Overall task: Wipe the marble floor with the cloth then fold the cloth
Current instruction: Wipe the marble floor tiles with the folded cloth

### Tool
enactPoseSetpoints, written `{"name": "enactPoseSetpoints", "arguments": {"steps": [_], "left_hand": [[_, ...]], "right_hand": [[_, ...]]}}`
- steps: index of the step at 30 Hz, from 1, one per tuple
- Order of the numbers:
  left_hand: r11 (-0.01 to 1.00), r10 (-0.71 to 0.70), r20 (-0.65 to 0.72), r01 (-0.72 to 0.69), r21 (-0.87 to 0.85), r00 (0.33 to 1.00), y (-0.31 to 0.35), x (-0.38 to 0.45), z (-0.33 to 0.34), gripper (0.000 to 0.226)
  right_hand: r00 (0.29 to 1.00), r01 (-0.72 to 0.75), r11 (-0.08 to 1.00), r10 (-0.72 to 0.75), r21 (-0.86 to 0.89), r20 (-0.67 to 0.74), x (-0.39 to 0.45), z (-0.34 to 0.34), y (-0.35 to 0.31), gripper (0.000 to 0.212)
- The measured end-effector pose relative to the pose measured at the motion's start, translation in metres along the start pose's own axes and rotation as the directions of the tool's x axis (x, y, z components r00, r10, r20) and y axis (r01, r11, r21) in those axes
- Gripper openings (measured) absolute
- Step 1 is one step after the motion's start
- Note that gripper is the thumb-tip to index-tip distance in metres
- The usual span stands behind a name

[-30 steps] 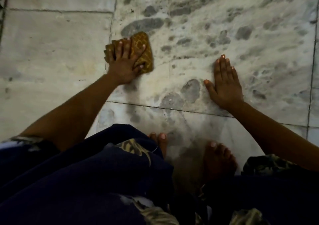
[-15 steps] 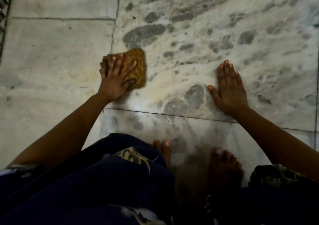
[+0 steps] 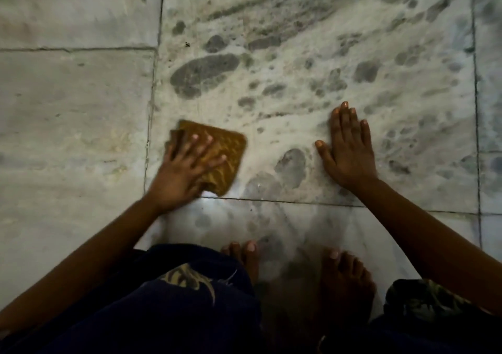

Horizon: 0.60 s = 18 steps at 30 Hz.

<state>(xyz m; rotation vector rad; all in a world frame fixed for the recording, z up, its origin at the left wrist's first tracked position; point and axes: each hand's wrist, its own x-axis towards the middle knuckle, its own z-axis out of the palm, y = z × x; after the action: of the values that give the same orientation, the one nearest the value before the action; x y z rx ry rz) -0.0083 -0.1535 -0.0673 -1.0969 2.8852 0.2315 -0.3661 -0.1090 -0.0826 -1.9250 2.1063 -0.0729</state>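
Looking down from head height, a person crouches over a marble floor (image 3: 81,125) of pale slabs, the middle slab mottled with grey blotches. Their bare feet (image 3: 345,277) and dark clothing (image 3: 168,307) fill the bottom of the view.

The left hand (image 3: 182,174) lies flat on a folded brown cloth (image 3: 228,147), fingers spread wide, pressing it against the floor rather than gripping it. The cloth is a small squarish pad with a woven pattern. It sits under and just beyond the fingertips, reaching up and to the right of the palm, near the lower left corner of the mottled slab. Its lower edge is just above the seam that runs across the floor in front of the feet, and its left corner is near the upright seam.

The right hand (image 3: 347,152) rests on the same slab, well apart from the cloth, palm down with the fingers close together and the thumb out. It holds nothing and appears to prop up the body.

Wiping looks to be under way, and folding is not yet begun. Most of the mottled slab stretches away above and to the right of the cloth, between the two hands and beyond, so a further stroke would likely push that way. The left hand is the nearer one for it.
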Motion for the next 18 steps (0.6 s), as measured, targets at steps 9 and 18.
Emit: {"name": "enactPoseSetpoints", "arguments": {"steps": [9,18], "left_hand": [[0.955,-0.296,0.086,0.297,0.006,0.951,0.026,0.144,-0.017,0.069],[0.980,-0.193,0.012,0.193,-0.036,0.981,0.006,0.062,-0.003,0.057]], "right_hand": [[1.000,0.018,1.000,-0.018,-0.005,-0.016,0.000,0.001,-0.001,0.073],[1.000,0.011,0.999,-0.012,-0.035,-0.026,-0.001,0.001,-0.001,0.072]]}}
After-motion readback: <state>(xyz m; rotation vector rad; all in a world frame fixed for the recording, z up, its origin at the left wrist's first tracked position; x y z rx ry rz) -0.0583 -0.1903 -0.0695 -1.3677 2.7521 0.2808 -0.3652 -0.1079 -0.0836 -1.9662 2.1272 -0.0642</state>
